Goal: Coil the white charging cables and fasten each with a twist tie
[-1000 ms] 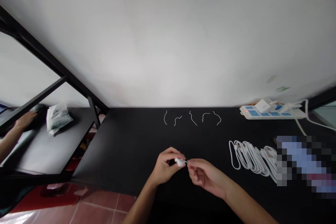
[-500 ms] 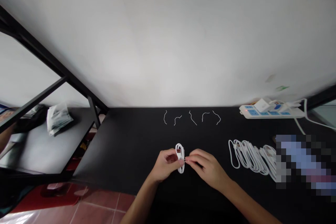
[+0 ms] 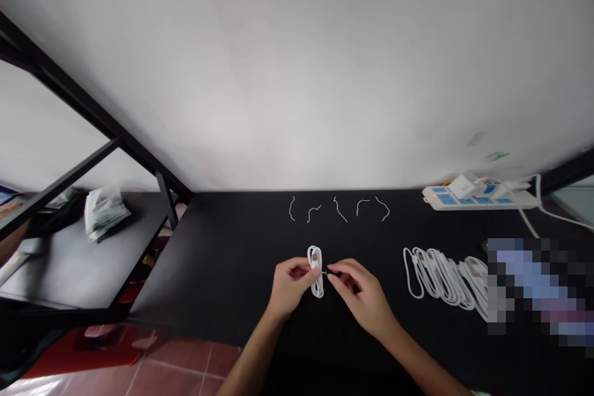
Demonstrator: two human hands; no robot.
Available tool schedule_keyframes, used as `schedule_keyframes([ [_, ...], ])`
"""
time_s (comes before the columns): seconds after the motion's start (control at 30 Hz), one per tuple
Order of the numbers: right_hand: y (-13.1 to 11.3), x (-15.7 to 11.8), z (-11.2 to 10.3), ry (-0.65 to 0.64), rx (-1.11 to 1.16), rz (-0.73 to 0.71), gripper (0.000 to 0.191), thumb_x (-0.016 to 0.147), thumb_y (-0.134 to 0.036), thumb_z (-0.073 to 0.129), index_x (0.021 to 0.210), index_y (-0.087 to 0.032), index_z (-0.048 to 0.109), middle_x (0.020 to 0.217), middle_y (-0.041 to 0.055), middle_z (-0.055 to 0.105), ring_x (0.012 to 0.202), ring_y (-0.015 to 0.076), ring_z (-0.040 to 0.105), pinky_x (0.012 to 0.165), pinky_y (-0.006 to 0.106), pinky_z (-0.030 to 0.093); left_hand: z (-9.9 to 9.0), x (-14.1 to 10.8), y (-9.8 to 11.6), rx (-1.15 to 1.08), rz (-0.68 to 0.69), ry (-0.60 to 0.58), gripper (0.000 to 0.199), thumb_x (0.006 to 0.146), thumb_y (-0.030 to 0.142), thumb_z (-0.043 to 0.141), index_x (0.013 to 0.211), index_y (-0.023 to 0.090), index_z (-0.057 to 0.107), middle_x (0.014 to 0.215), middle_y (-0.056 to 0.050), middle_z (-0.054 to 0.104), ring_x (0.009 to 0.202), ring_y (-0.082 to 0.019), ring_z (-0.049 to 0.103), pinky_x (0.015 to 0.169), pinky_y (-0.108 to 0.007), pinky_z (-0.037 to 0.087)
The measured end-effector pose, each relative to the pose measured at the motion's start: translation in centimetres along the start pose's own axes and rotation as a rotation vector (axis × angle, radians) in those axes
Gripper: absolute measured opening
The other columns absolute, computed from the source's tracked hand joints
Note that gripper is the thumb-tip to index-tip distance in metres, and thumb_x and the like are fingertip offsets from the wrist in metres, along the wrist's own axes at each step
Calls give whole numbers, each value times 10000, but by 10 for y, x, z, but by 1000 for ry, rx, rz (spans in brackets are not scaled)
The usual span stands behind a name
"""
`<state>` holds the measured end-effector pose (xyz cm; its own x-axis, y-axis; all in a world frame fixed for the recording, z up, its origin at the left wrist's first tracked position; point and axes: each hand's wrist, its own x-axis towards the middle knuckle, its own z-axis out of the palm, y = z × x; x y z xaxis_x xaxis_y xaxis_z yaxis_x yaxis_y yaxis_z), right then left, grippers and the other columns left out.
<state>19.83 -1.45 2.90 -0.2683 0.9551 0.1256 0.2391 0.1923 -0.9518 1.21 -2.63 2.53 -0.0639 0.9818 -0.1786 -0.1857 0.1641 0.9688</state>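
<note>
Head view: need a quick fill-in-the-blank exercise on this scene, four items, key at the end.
1. The left hand holds a coiled cable coloured ____.
2. The number of thin ties lying in a row on the table near the wall is ____.
3. In the picture, the pile of cables lies to the ____ of the right hand.
4. The socket faces on the power strip are coloured ____.

Missing words: white; five; right; blue.

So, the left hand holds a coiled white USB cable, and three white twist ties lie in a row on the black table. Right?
The count is wrong: the head view shows five white twist ties in the row on the black table, not three. The left hand does hold a coiled white USB cable.
</note>
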Motion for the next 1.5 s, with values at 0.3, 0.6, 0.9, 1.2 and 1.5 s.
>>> schedule_keyframes([
  [0.3,17,1,-10,71,-349,-235,188,992,-276,535,998,-241,719,969,57,680,833,187,679,750,317,587,6,8,-1,291,-100,61,499,745,374,816,1166,132,701,799,-44,737,611,-147,665,523,-250,596],
  [0.6,26,0,-12,108,-510,-292,175,979,-258,559,1041,-227,721,974,64,669,911,211,673,810,357,582,4,4,-5,609,140,154,451,868,407,690,1259,183,663,1081,-83,685,607,-105,633,533,-247,573],
  [0.9,38,9,-36,266,-632,-336,231,960,-318,591,1143,-222,692,1187,92,693,1154,289,622,988,498,537,-43,7,6,1009,442,196,291,986,299,537,1239,229,662,1272,-93,693,1280,-276,595,1170,-581,365],
  [1.2,48,-2,-30,110,-769,-249,481,985,-379,531,1441,-229,512,1541,87,464,1438,324,405,1149,560,416,-48,1,-11,1396,465,88,505,1005,321,491,1505,261,445,1609,-95,382,1495,-331,328,1188,-648,285],
  [1.5,46,-9,-21,122,-950,-195,539,983,-441,505,1457,-185,515,1556,135,443,1451,360,378,1173,596,342,-46,-2,-15,1521,455,109,493,1016,316,455,1504,246,455,1617,-79,368,1498,-320,323,1196,-611,301],
])
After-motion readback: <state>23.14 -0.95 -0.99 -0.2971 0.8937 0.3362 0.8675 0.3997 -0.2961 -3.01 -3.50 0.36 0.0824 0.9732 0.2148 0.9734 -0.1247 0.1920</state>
